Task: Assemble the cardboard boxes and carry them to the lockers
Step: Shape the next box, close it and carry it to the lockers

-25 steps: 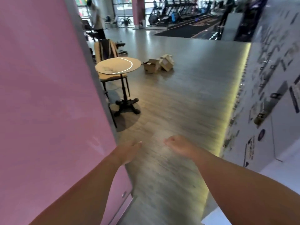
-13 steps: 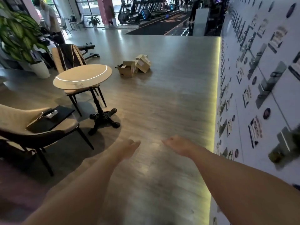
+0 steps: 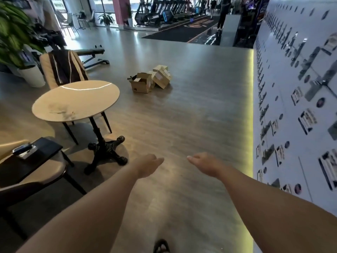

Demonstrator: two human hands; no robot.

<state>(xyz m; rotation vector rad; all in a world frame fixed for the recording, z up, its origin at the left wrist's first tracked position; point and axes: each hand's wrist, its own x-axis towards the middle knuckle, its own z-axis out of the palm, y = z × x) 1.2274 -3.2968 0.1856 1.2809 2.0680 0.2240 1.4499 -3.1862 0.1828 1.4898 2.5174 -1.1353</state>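
Note:
Several brown cardboard boxes (image 3: 150,80) lie in a small heap on the wooden floor far ahead, one with its flaps open, another tipped on its side. A white wall of lockers (image 3: 295,110) runs along the right, lit by a yellow strip at its base. Both my arms reach forward over bare floor. My left hand (image 3: 148,166) and my right hand (image 3: 204,163) hang with relaxed fingers, hold nothing and are far from the boxes.
A round table (image 3: 75,101) on a black foot stands at left, with a draped chair (image 3: 63,70) behind it and a chair (image 3: 32,167) with a black tray nearer. A potted plant (image 3: 16,37) and a person (image 3: 49,19) are at far left. Treadmills line the back.
The view has come out from behind a pink wall and moved forward. The table, chairs and boxes now appear nearer. Both hands keep the same empty pose.

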